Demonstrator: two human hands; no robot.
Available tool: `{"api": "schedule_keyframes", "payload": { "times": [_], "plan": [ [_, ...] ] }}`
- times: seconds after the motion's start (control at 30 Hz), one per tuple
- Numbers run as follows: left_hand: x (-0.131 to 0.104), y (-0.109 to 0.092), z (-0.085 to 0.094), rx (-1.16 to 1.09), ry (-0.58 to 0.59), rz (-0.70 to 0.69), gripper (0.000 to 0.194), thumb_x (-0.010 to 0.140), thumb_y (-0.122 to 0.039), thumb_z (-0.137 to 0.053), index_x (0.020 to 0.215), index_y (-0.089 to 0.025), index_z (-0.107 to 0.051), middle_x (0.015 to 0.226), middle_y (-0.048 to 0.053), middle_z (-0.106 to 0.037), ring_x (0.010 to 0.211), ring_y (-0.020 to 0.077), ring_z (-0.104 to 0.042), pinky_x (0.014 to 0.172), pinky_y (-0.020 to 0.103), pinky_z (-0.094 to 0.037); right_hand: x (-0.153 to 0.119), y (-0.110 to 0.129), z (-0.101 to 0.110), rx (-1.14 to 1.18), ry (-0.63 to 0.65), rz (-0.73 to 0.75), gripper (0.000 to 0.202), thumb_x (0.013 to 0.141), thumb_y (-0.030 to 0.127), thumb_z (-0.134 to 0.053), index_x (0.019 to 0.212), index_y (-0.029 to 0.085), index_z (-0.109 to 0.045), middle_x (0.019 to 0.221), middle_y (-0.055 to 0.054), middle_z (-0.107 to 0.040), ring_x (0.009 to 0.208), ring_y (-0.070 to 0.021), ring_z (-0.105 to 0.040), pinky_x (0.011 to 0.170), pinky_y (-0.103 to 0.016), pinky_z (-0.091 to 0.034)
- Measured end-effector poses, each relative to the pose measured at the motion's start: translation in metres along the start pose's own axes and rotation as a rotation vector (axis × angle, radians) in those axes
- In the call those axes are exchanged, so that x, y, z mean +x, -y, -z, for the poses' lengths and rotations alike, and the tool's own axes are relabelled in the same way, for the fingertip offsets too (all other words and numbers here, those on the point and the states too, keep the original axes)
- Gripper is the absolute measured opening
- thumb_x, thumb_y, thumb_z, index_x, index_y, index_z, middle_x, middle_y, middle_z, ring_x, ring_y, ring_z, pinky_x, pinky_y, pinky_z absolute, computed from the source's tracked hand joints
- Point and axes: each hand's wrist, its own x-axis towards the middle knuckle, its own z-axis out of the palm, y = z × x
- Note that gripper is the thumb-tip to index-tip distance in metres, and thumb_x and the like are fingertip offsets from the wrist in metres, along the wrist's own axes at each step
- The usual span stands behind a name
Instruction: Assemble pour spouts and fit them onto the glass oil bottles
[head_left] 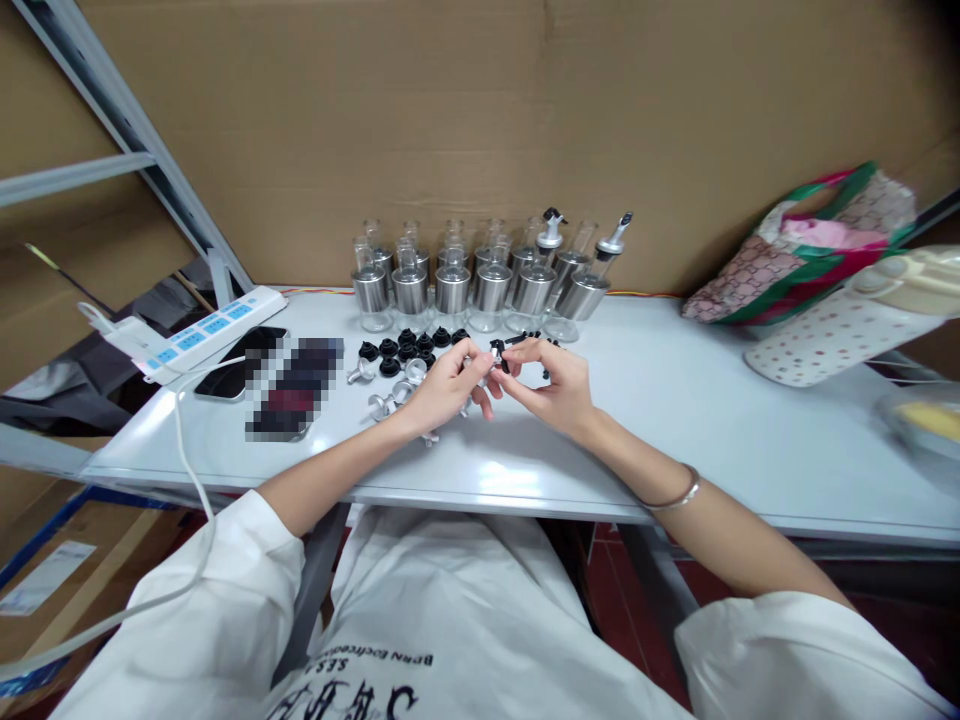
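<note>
Pinching parts (pixel 498 347), stoppers (pixel 406 351) beside, bottles (pixel 452 288) (steel-sleeved) behind

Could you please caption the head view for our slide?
Left hand and right hand hold small parts before silver-sleeved glass bottles.

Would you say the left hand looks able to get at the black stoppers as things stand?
Probably yes: the left hand is beside the black stoppers with nothing visibly between, though it seems busy with a small part.
</note>
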Motion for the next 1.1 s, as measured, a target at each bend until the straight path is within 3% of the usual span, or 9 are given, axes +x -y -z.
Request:
{"api": "schedule_keyframes", "payload": {
  "times": [0.17,0.5,0.73,0.9,1.1],
  "plan": [
    [0.0005,-0.0022,-0.0005,0.005,0.038,-0.033,0.035,0.087,-0.051,-0.05,0.08,-0.017,-0.044,0.067,-0.005,-0.056,0.045,0.0061,-0.058,0.048,0.019,-0.043,-0.0007,0.001,0.0002,0.029,0.008,-0.029,0.014,0.08,0.024,-0.069,0.077,0.023,-0.056,0.063,0.001,-0.065,0.057,-0.0133,-0.061,0.056,-0.028,-0.052],
    [0.0031,-0.0024,-0.0003,0.073,-0.06,-0.057,0.035,0.084,-0.052,-0.054,0.08,-0.017,-0.048,0.067,-0.004,-0.052,0.06,0.0066,-0.055,0.058,0.019,-0.045,0.0039,0.0029,0.0022,-0.006,0.103,0.048,0.016,0.083,0.018,-0.064,0.069,0.02,-0.057,0.064,-0.002,-0.065,0.059,-0.0125,-0.06,0.055,-0.025,-0.048],
    [0.0013,-0.008,0.0005,0.174,0.033,-0.029,0.039,0.083,-0.054,-0.054,0.074,-0.017,-0.048,0.064,-0.004,-0.052,0.057,0.0068,-0.051,0.055,0.019,-0.039,0.0036,0.0009,0.0047,0.029,0.183,0.034,0.018,0.082,0.018,-0.055,0.065,0.021,-0.053,0.059,-0.001,-0.057,0.055,-0.0132,-0.052,0.053,-0.027,-0.043],
    [0.0014,-0.0074,0.0018,0.203,0.035,-0.014,0.036,0.084,-0.05,-0.052,0.072,-0.016,-0.049,0.06,-0.004,-0.051,0.054,0.0069,-0.047,0.052,0.02,-0.036,0.0038,-0.0005,0.0085,0.054,0.258,-0.013,0.015,0.081,0.016,-0.052,0.067,0.021,-0.053,0.063,-0.002,-0.058,0.058,-0.0141,-0.053,0.056,-0.028,-0.044],
    [0.0015,-0.0077,0.0044,0.252,0.05,-0.008,0.037,0.083,-0.051,-0.052,0.071,-0.016,-0.048,0.056,-0.005,-0.05,0.049,0.0059,-0.041,0.05,0.02,-0.032,0.0056,0.0,0.0079,0.025,0.224,0.032,0.015,0.078,0.013,-0.056,0.065,0.021,-0.051,0.06,0.001,-0.054,0.055,-0.0121,-0.05,0.053,-0.025,-0.041]
  ]
}}
